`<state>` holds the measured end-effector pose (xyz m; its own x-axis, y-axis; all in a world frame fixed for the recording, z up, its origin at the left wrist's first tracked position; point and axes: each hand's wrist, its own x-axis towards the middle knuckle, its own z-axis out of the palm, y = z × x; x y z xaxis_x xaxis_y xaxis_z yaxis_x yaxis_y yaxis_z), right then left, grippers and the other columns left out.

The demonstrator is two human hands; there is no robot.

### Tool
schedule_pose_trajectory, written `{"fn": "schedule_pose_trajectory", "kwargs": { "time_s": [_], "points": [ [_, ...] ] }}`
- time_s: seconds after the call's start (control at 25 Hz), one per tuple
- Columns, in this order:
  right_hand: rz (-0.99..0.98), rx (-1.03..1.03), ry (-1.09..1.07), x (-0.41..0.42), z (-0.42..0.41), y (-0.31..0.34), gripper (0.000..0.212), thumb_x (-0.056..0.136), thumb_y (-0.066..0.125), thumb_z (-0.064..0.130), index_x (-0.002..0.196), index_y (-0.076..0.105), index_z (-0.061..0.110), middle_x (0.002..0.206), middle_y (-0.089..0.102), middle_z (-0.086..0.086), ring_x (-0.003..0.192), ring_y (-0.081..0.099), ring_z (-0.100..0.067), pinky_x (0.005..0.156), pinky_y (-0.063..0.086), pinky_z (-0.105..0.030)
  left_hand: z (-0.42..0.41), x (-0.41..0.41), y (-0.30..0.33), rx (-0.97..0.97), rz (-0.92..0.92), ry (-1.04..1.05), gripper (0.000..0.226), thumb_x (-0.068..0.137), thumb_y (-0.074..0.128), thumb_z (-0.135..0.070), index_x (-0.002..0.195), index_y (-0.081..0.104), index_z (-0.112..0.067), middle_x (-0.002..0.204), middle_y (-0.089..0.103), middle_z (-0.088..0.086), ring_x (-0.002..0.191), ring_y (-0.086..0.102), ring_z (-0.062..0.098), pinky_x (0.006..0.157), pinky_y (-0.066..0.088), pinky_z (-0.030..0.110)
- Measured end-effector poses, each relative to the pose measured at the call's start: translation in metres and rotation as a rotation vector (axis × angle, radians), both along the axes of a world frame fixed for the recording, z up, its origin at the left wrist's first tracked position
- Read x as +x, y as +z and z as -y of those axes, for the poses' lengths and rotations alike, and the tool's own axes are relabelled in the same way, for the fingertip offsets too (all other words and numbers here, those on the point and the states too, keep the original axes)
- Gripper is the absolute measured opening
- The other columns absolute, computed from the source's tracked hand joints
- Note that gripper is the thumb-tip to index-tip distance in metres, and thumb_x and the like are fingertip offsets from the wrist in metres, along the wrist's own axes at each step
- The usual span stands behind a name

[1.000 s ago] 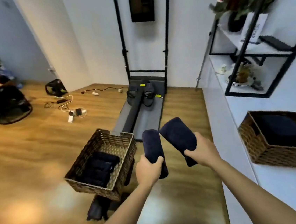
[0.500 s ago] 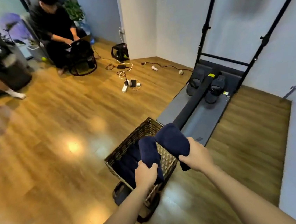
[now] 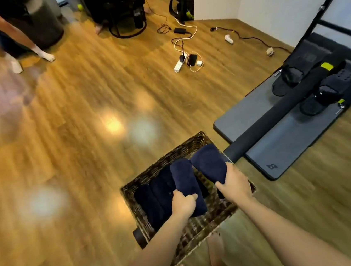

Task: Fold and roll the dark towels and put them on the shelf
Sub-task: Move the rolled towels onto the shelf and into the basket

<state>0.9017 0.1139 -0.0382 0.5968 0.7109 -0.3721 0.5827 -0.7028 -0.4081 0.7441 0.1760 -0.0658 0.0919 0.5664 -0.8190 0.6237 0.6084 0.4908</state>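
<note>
My left hand (image 3: 183,203) grips a rolled dark blue towel (image 3: 186,180) by its near end, just above the wicker basket (image 3: 172,157). My right hand (image 3: 234,184) grips a second, thicker rolled dark towel (image 3: 209,161) over the basket's right side. Inside the basket lie more rolled dark towels (image 3: 153,197), side by side on the left. The shelf is out of view.
A grey exercise machine base (image 3: 278,135) with a black bar and foot straps lies to the right. Cables and a power strip (image 3: 181,63) sprawl on the wooden floor ahead. A person's legs (image 3: 31,46) stand at far left. My bare feet (image 3: 213,256) are below the basket.
My view has swung left and down, away from the white shelf. Both hands have come down over the basket with the rolled towels still held.
</note>
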Motion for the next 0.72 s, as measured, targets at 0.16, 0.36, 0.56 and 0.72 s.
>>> {"fn": "schedule_pose_trajectory", "kwargs": {
  "time_s": [0.16, 0.36, 0.56, 0.72],
  "points": [
    [-0.009, -0.076, 0.048, 0.021, -0.050, -0.083, 0.060, 0.084, 0.070, 0.034, 0.132, 0.038, 0.016, 0.128, 0.056, -0.009, 0.116, 0.056, -0.029, 0.091, 0.050, -0.041, -0.031, 0.030, -0.058, -0.009, -0.084, 0.150, 0.077, 0.089, 0.069, -0.029, 0.151, 0.027, -0.010, 0.149, 0.040, 0.010, 0.129, 0.048, 0.031, 0.104, 0.046, 0.040],
    [0.027, -0.138, 0.133, 0.032, -0.089, -0.180, 0.066, 0.087, 0.067, 0.030, 0.139, 0.032, 0.009, 0.133, 0.052, -0.015, 0.121, 0.051, -0.032, 0.096, 0.046, -0.040, -0.060, 0.053, -0.132, 0.014, -0.165, 0.189, 0.081, 0.085, 0.073, -0.037, 0.148, 0.032, -0.008, 0.148, 0.042, 0.007, 0.132, 0.046, 0.030, 0.108, 0.042, 0.041],
    [0.126, -0.253, 0.228, 0.036, -0.092, -0.221, 0.060, 0.093, 0.058, 0.027, 0.143, 0.032, 0.007, 0.132, 0.051, -0.016, 0.118, 0.054, -0.030, 0.087, 0.050, -0.037, -0.053, 0.080, -0.157, 0.150, -0.309, 0.053, 0.072, 0.088, 0.068, -0.044, 0.140, 0.039, -0.004, 0.139, 0.047, 0.011, 0.128, 0.047, 0.029, 0.107, 0.041, 0.036],
    [0.133, -0.246, 0.243, 0.043, -0.092, -0.231, 0.040, 0.094, 0.053, 0.019, 0.132, 0.043, 0.012, 0.120, 0.058, -0.013, 0.107, 0.060, -0.029, 0.080, 0.051, -0.037, -0.050, 0.092, -0.164, 0.213, -0.312, -0.051, 0.068, 0.090, 0.063, -0.048, 0.141, 0.042, -0.008, 0.138, 0.050, 0.010, 0.125, 0.050, 0.027, 0.102, 0.043, 0.035]
  ]
}}
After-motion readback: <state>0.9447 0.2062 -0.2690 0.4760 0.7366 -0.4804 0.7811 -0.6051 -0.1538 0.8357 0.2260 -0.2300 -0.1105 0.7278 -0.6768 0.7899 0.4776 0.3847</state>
